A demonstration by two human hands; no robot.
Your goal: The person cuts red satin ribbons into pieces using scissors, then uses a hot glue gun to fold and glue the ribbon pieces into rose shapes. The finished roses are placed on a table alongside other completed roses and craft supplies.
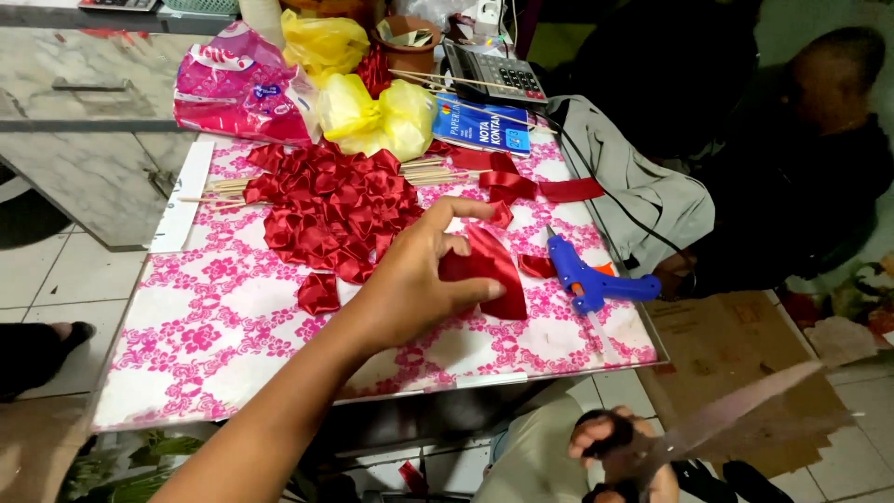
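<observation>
The worktop (214, 326) wears a white cover printed with pink flowers in a lattice. A heap of red satin ribbon petals (335, 210) lies toward its far edge, and the folded ribbon piece (494, 275) near the middle is the same deep red. The glue gun (591, 279) by the right edge is blue with an orange trigger. Beyond the far edge sit yellow plastic bags (377, 116), a pink-and-white printed packet (233, 88) and a blue booklet (484, 126).

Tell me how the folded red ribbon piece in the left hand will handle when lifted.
The red ribbon piece looks thin and satiny, so probably floppy and very light. Its glossy sheen suggests it may slip in the left hand grip. The fold will likely spring open if released, unlike the loose pile of folded petals.
</observation>
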